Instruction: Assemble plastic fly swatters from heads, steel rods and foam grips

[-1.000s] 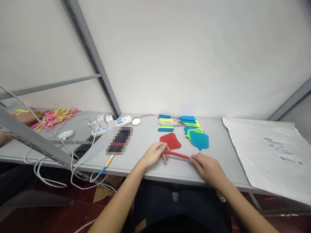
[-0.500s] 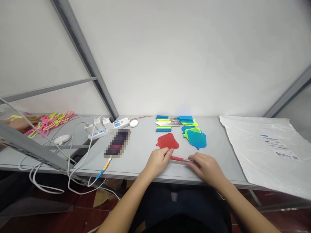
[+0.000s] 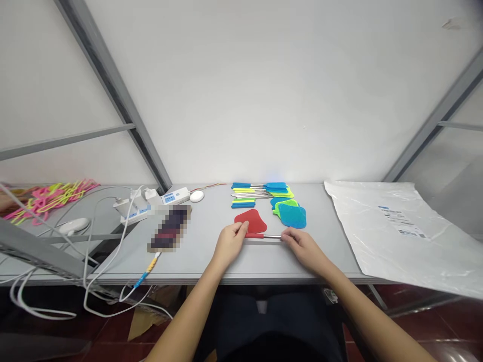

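A fly swatter handle [image 3: 255, 236] with a red grip and a thin metal rod lies level between my hands. My left hand [image 3: 231, 244] is closed around the red grip's left end. The fingers of my right hand [image 3: 304, 247] pinch the free end of the rod. Just behind my left hand, a red fly swatter head [image 3: 252, 221] rests on the table. Blue and green fly swatter heads [image 3: 293, 215] overlap in a small pile beyond my right hand. Farther back are fly swatters with blue and yellow grips [image 3: 241, 185], metal rods and several loose grips [image 3: 243, 204].
A large white plastic bag [image 3: 377, 241] with a label covers the table's right side. To the left are a phone [image 3: 170, 229] on a cable, power strips [image 3: 176, 196] and a white round device [image 3: 196, 196]. Pink and yellow cords [image 3: 56, 198] lie beyond the metal post, near another person's hand.
More of the metal rod shows between my hands, with my right hand at its end. The whole view has shifted, so the table's things appear farther left.
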A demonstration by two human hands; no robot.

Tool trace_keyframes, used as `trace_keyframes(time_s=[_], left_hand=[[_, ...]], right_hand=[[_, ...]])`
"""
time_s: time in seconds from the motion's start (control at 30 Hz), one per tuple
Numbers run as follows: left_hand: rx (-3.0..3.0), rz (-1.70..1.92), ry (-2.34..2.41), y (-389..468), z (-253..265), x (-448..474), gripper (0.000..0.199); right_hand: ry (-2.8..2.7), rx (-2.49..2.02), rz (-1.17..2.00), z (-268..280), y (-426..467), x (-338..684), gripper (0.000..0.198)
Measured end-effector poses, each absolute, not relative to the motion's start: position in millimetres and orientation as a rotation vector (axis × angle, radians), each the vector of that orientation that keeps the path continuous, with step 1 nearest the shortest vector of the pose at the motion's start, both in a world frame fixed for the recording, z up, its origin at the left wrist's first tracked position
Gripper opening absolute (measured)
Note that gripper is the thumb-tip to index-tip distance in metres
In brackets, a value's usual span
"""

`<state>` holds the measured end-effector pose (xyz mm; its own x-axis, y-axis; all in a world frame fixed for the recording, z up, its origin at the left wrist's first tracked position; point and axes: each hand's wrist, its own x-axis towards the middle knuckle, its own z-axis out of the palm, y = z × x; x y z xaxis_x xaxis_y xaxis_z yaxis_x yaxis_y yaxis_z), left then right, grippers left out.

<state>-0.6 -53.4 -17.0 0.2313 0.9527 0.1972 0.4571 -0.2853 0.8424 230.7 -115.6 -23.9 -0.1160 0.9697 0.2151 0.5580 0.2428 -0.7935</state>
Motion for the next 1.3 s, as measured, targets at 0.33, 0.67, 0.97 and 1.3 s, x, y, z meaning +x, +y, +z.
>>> trace_keyframes(time_s=[0.33,0.67,0.97,1.3], left_hand=[[1.87,0.944,1.317,-51.7,-22.2,-1.6,0.044],[1.891,0.893,1.336,-54.6,-19.1,2.8,0.045],[1.817,0.885,1.232,-57.7,-13.2,6.2,0.045],[1.196,0.806,0.701,-54.9,-9.6,-41.3,0.031]], right_hand=[[-1.928,-1.379,0.647,-21.3,-108.3,217.3,0.024],[-1.979,-1.368,0.602,-21.9,-108.0,211.7,0.027],[-1.989,-1.379,0.662,-22.7,-110.1,219.2,0.027],[-1.88,-1.389,0.71,-26.1,-108.3,225.0,0.032]])
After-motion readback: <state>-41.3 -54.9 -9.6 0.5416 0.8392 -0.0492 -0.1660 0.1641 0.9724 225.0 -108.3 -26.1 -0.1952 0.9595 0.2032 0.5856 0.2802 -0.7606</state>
